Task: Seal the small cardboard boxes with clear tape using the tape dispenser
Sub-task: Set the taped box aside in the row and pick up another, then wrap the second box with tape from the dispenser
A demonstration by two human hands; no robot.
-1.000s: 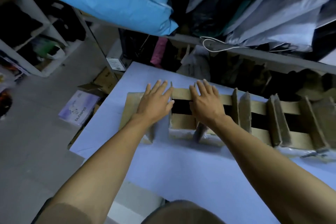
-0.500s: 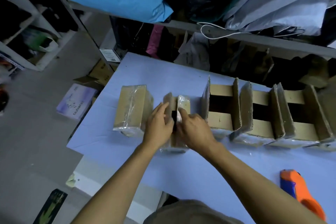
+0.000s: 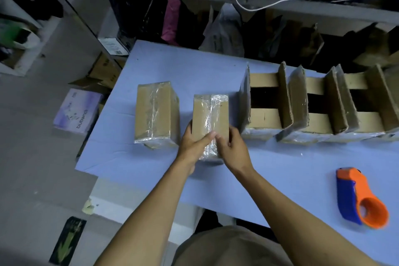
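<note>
- We are holding the middle box (image 3: 210, 114) with both hands at its near end, flaps closed, a crinkled strip of clear tape (image 3: 212, 112) running along its top seam.
- Our left hand (image 3: 193, 144) is gripping the box's left near corner, fingers curled round the side and the thumb lying across the top toward the tape.
- Our right hand (image 3: 234, 147) is gripping the right near corner, fingers wrapped on the side wall, thumb pressing on the tape next to the left thumb.
- The box is sitting on the blue table (image 3: 269, 168), near its middle.
- A sealed box (image 3: 155, 112) is lying just to the left, apart from the one we are holding, tape shining along its top too.
- To the right, a row of open boxes (image 3: 302, 106) is standing with flaps up, the nearest flap just beside our box.
- The tape dispenser (image 3: 360, 196), orange and blue, is resting on the table well to the right, near the front edge, untouched.
</note>
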